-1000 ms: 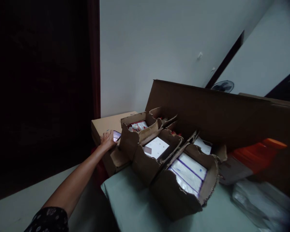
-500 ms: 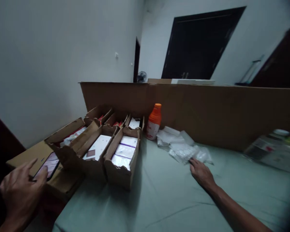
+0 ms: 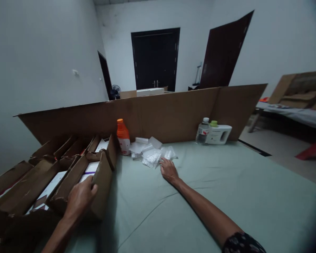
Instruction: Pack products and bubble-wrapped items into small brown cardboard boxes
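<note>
My left hand [image 3: 82, 195] reaches over the near end of a cardboard box [image 3: 104, 191] holding white packets [image 3: 92, 167] with a purple line. Its thumb shows, but the fingertips are hidden inside the box, so a hold cannot be made out. On the green-covered table, my right hand [image 3: 169, 170] lies palm down with its fingers out, touching the near right edge of a pile of clear bubble-wrap bags [image 3: 151, 155]. Just left of that pile stands an orange bottle [image 3: 123, 135] with a white label.
More open cardboard boxes [image 3: 23, 182] with white and red contents crowd the left. A cardboard panel [image 3: 171, 114] spans the table's back. Before it at right stand a clear water bottle [image 3: 202, 133] and a white jug [image 3: 218, 135] with a green cap.
My left hand has left the phone and come right to the front box of packets. My right hand stays at the bubble-wrap bags. The view has swung right.
</note>
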{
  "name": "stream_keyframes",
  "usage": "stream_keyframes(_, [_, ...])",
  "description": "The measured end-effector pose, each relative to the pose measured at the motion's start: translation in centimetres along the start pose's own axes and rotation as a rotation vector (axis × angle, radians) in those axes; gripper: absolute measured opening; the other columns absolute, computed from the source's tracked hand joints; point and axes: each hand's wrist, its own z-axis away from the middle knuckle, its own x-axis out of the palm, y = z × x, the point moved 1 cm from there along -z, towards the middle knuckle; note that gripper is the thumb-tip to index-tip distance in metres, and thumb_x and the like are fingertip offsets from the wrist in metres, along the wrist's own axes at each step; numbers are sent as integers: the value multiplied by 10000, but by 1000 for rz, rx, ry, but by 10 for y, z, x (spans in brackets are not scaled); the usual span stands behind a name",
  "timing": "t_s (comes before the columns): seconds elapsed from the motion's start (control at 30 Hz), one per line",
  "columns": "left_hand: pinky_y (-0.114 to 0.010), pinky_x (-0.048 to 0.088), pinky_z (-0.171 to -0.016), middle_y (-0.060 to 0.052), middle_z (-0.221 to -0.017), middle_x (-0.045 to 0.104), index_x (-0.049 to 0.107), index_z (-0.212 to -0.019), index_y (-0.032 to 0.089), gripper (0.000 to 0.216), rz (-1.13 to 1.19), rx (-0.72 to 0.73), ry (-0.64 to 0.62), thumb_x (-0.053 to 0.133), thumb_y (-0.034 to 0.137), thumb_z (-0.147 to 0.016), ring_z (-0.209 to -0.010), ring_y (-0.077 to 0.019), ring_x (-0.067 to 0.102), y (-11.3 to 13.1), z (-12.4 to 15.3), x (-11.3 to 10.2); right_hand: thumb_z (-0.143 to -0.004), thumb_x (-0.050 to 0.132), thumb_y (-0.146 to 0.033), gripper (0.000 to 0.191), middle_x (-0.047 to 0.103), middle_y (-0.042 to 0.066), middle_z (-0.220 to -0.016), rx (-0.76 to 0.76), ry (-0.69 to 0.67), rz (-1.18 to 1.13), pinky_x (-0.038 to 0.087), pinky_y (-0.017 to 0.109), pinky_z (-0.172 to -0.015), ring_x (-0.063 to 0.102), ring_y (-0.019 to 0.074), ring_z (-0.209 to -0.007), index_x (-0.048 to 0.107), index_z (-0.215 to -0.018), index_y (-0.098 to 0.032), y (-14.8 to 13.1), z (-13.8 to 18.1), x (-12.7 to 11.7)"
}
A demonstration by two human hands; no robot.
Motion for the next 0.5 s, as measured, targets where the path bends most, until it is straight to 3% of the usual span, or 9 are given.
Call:
stream_keyframes(0.1, [-284,454,-665,-56,-843,767,645,-940,245,203,30,70,-42,449,256,-889,-826,-239,721,1,3,5,-824,532,-75,309,568,119,-1430,21,37,-111,362,417,-1082,508,284,-1285,727,-1036,-184,0,4,-5])
stream_keyframes(0.27, [-280,530,-736,-45,-905,758,677,-900,281,204,271,493,129,475,257,-887,-856,-209,709,25,52,4,-823,467,-75,324,595,135,-1379,129,76,-315,394,467,-1065,531,290,-1270,720,-990,-188,5,11,-9])
stream_keyframes(0.37, [-330,566,-839,-45,-933,761,696,-948,304,216,338,684,167,493,245,-910,-919,-214,712,43,83,-8,-814,458,-102,308,617,130,-1342,110,25,-462,472,398,-1006,586,248,-1215,713,-973,-175,9,25,-20])
stream_keyframes(0.43, [-428,545,-974,-42,-1012,766,698,-1038,344,249,377,707,263,538,237,-881,-1034,-249,700,40,99,-13,-826,469,-148,280,642,120,-1306,73,-34,-556,534,347,-906,656,215,-1085,713,-961,-170,12,42,-35])
stream_keyframes(0.5, [-527,505,-1041,-36,-1129,748,669,-1147,403,354,466,585,409,592,272,-827,-1130,-304,667,22,114,-8,-845,487,-203,263,683,108,-1237,43,-93,-635,566,321,-809,698,192,-935,717,-969,-172,13,64,-54])
